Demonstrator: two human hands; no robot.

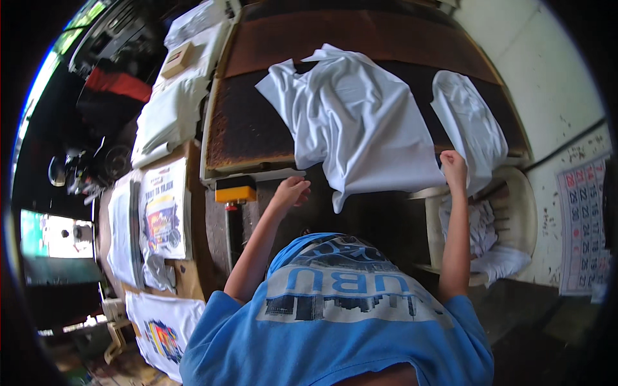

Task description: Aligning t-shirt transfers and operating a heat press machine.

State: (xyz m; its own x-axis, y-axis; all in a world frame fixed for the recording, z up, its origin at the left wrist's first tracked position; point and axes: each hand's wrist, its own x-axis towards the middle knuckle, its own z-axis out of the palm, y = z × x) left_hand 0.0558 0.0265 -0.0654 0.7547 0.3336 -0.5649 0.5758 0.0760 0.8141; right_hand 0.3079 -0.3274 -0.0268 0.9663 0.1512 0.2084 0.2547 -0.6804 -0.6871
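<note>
A white T-shirt (pixel 360 122) lies crumpled across a dark brown flat board (pixel 248 132) in front of me, its lower edge hanging over the near side. My right hand (pixel 454 168) is shut on the shirt's right part, which is lifted and draped toward a chair. My left hand (pixel 291 192) hovers with loosely curled fingers just below the board's near edge, close to the shirt's hanging hem, holding nothing that I can see.
A pale plastic chair (pixel 515 212) with white cloth (pixel 483 238) stands at the right. Printed white shirts (pixel 164 209) and folded white fabric (pixel 167 119) lie on a table to the left. A yellow block (pixel 235 193) sits by the board's corner. A calendar (pixel 582 225) hangs on the right wall.
</note>
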